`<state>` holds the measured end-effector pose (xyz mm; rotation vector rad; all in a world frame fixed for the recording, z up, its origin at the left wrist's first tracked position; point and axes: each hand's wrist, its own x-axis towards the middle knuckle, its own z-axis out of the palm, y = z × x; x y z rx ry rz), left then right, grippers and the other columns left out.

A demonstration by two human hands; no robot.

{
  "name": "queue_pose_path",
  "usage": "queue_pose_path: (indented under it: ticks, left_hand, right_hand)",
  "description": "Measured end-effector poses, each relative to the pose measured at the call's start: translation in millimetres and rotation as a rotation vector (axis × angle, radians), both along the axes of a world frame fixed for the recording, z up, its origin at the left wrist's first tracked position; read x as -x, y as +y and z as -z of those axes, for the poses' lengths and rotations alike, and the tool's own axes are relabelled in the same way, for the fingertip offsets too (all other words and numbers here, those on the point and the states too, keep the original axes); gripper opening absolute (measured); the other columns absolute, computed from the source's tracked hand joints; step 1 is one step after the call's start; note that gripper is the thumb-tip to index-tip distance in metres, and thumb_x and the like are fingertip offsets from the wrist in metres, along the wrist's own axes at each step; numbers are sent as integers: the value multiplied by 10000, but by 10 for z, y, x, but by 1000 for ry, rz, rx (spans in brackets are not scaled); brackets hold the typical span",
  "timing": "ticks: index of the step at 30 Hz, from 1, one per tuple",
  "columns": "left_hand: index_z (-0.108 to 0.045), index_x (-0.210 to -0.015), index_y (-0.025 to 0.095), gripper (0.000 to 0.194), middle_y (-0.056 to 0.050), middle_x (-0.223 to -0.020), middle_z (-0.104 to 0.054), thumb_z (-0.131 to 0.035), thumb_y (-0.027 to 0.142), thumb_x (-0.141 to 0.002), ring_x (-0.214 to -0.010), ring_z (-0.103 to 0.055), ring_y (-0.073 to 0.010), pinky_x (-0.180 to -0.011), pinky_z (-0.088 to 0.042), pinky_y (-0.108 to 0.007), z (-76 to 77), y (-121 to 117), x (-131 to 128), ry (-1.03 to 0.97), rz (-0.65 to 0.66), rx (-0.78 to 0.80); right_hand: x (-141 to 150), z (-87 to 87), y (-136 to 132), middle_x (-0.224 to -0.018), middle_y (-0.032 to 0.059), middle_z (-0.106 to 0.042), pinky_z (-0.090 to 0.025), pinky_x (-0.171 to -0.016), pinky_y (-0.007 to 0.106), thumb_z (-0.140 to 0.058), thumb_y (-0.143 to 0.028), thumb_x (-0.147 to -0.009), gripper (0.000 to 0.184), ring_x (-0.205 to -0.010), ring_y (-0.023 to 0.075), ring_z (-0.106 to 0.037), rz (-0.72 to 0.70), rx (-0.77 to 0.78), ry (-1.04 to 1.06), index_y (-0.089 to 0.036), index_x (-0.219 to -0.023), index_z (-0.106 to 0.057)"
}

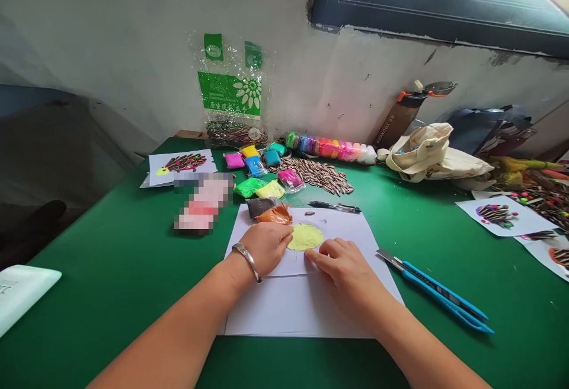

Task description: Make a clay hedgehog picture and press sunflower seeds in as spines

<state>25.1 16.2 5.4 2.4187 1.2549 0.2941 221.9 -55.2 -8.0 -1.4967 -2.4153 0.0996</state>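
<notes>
A flattened patch of yellow clay (304,237) lies on a white paper sheet (311,306) on the green table (111,270). My left hand (265,247), with a metal bangle on the wrist, rests on the paper with curled fingers pressing the clay's left edge. My right hand (344,267) lies flat-ish on the paper, its fingertips touching the clay's lower right edge. Neither hand grips anything.
Small clay packets (258,178), a pile of sunflower seeds (320,174), a seed bag (232,95) and a clay pack row (331,147) sit behind. A black pen (334,206) and blue cutter (438,292) lie right. Sample hedgehog pictures (180,165), (504,216) flank the sides.
</notes>
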Motion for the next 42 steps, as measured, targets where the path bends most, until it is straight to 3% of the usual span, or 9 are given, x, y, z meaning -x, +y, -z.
queue_pose_path:
  ticks: [4,8,11,16,19,24,30,34,42]
  left_hand:
    - [-710,-979,203,260,-51,-958,-738,-461,227,-908,-853,-650,-182,-733,-438,-259,63,53,32,-84,-74,16]
    - [-719,-825,195,276,-25,-779,-729,-461,245,-909,-729,-629,-156,-662,-423,-243,58,70,46,-149,-126,26]
    - [-703,-744,195,296,3,-642,-681,-463,253,-908,-625,-583,-129,-606,-399,-229,29,64,45,-187,-144,36]
    - [-691,-696,198,292,20,-587,-647,-486,260,-894,-591,-557,-113,-594,-399,-220,-11,43,39,-239,-173,54]
    - [-686,-676,194,305,29,-526,-606,-493,287,-893,-534,-561,-104,-582,-433,-219,-32,27,26,-364,-234,198]
    - [-693,-951,131,191,-17,-686,-670,-570,236,-849,-519,-620,-113,-491,-469,-219,-93,9,-23,-713,-417,643]
    - [-647,-1099,113,286,-78,-829,-722,-654,213,-830,-681,-700,-147,-620,-536,-245,-187,-32,-54,-912,-435,1007]
    - [-671,-1096,146,277,-43,-789,-714,-659,238,-835,-688,-676,-124,-682,-545,-266,-211,-74,-45,-984,-415,1088]
    - [-645,-1157,175,319,-44,-783,-711,-603,327,-879,-713,-692,-145,-702,-543,-282,-224,-114,-53,-1037,-345,1147]
  right_hand:
    - [3,-30,-6,-789,24,-600,-292,-674,299,-569,-72,-833,263,-733,156,-475,-7,-18,-42,-260,-975,-684]
    - [-18,-54,-24,-841,37,-608,-305,-688,305,-529,-47,-833,333,-749,156,-482,-16,-50,7,-250,-1058,-666]
    - [-13,-57,-34,-806,32,-609,-313,-673,307,-549,-54,-820,298,-738,160,-483,-34,-27,-17,-246,-1009,-677]
    - [-7,-65,-33,-802,38,-619,-367,-673,304,-514,-47,-834,288,-745,164,-516,-45,32,64,-235,-962,-690]
    - [-47,-36,-9,-879,66,-631,-425,-700,311,-471,-76,-865,315,-788,171,-548,-15,-14,226,-218,-1062,-672]
    - [-75,-9,48,-886,73,-648,-482,-696,318,-475,-139,-887,256,-803,180,-583,48,-25,367,-213,-1014,-685]
    - [139,-276,129,-905,56,-647,-497,-705,299,-558,-160,-855,202,-836,180,-599,70,55,477,-239,-976,-698]
    - [315,-387,219,-857,35,-640,-479,-709,294,-622,-173,-829,131,-815,172,-581,96,85,456,-235,-898,-713]
    - [420,-235,302,-785,26,-628,-461,-690,283,-573,-151,-846,136,-776,165,-568,120,37,639,-219,-829,-689]
